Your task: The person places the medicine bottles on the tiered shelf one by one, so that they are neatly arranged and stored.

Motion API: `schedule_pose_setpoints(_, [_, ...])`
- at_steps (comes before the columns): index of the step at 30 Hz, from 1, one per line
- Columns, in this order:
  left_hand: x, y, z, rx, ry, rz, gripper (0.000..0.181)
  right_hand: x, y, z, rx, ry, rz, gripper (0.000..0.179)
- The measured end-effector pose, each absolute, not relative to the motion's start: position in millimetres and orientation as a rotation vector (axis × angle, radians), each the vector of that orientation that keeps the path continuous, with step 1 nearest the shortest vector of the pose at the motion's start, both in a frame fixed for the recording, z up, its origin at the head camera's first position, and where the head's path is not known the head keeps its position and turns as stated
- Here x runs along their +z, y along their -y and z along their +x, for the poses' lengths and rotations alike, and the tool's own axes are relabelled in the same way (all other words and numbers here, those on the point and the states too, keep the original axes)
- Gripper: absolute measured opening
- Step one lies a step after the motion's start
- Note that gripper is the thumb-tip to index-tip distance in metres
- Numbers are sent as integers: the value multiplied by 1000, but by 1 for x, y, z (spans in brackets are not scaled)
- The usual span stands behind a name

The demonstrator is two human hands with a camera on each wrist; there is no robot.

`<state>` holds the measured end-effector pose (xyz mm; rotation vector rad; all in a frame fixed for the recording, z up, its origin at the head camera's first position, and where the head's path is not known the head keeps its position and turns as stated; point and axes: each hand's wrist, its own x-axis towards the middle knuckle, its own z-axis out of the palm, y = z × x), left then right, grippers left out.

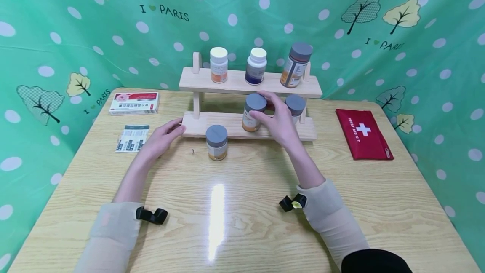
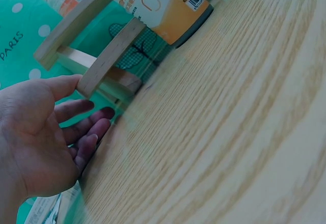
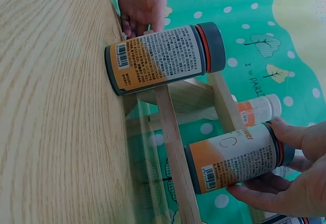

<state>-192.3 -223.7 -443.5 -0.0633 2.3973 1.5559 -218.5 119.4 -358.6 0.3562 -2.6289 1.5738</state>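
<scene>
My right hand [image 1: 279, 120] grips a grey-capped supplement bottle [image 3: 232, 155] with an orange and white label, thumb on one side and fingers on the other. The bottle stands upright at the middle of the lower tier of a two-tier wooden rack [image 1: 235, 126]. My left hand [image 2: 46, 132] is at the left end of that tier, its thumb touching the board's end and its other fingers loosely bent below. Another grey-capped bottle [image 1: 217, 142] of the same look stands on the table before the rack. A third grey-capped bottle [image 1: 295, 105] is on the lower tier, partly hidden behind my right hand.
On the upper tier stand two white-capped bottles, one orange-labelled [image 1: 219, 65] and one dark blue-labelled [image 1: 256, 66], plus a tall grey-capped bottle [image 1: 297, 65]. A medicine box [image 1: 134, 103] and a blister pack [image 1: 132, 138] lie left, a red first aid pouch [image 1: 363, 134] right.
</scene>
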Motion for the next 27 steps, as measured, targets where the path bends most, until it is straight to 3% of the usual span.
schedule_pose_setpoints(27, [-443,224,-192,1542,-2402,-74,77,-358,-119,-218,1528,2675,339,62])
